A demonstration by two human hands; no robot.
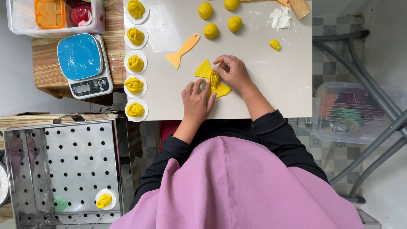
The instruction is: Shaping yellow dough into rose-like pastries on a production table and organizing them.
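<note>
While both hands work at the near edge of the pale work board (271, 85), the head view shows a flat yellow dough piece (210, 79) gathered at its middle into a bow-like shape. The right hand (234, 72) pinches that gathered centre between thumb and fingertips; the left hand (196, 101) lies just beside it, fingers close together, tips touching the dough's lower lobe. A yellow plastic scraper (182, 51) lies near (up the board), with four dough balls (211, 30) beyond. Five shaped dough rolls (135, 62) sit on white discs along the board's left edge, beside a blue-topped kitchen scale (83, 64).
</note>
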